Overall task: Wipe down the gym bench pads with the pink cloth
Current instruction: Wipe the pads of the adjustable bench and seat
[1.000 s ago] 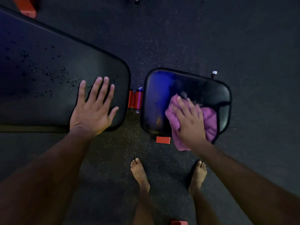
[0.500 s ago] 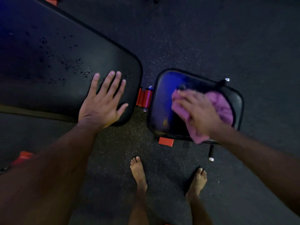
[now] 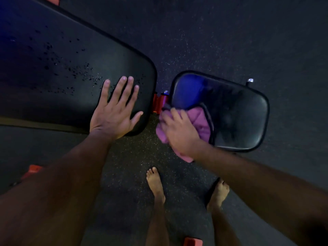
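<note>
While the pink cloth [image 3: 200, 121] is bunched under the right hand [image 3: 179, 132], it is pressed against the near-left corner of the small seat pad [image 3: 236, 118], with part of it spilling off the edge toward the floor [image 3: 230, 41]. The fingers [image 3: 174, 113] of that hand are curled together over the cloth and clamped on it, their tips pointed toward the red hinge bracket [image 3: 158, 103] that sits in the gap between the two pads. Most of the seat pad's surface is seen beyond and to the right of those fingers, its long axis running away from them toward the far right corner; a wiping pass is judged to have that whole stretch left to cover.

The left hand [image 3: 115, 114] is laid flat on the near corner of the long back pad [image 3: 71, 68], fingers [image 3: 124, 89] spread apart and holding nothing; it is judged to be a brace only. Dark droplets [image 3: 74, 71] are scattered over the back pad just ahead of and to the left of those fingertips, so this pad is judged not yet wiped. The cloth hand is the nearer one to the seat pad, while the back pad is reached only across the hinge gap.

No containers are visible. Two bare feet [image 3: 156, 183] are planted on the speckled floor below both hands.
</note>
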A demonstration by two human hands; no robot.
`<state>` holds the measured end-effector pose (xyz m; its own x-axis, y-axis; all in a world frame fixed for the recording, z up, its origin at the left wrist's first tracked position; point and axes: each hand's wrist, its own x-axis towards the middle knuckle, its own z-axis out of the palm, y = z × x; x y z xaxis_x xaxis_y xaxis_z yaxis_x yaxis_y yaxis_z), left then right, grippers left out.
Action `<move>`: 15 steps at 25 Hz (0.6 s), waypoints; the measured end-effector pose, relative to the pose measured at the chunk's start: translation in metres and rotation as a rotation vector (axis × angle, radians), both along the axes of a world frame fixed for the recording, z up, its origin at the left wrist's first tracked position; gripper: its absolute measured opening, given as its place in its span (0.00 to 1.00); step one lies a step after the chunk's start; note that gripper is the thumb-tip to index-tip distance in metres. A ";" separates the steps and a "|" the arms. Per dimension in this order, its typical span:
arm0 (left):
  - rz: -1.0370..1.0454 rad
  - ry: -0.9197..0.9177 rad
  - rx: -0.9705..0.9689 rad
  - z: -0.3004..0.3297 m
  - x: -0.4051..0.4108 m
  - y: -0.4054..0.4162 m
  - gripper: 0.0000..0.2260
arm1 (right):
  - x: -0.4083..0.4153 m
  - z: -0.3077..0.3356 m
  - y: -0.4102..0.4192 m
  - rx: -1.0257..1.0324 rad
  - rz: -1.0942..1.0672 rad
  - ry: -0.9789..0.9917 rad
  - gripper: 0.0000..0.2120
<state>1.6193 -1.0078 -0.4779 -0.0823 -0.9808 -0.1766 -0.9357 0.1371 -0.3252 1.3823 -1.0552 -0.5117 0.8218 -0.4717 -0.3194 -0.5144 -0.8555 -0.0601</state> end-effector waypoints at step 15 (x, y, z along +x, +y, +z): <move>0.014 0.003 0.012 0.003 -0.003 0.000 0.35 | -0.010 -0.012 -0.007 -0.017 -0.001 -0.118 0.29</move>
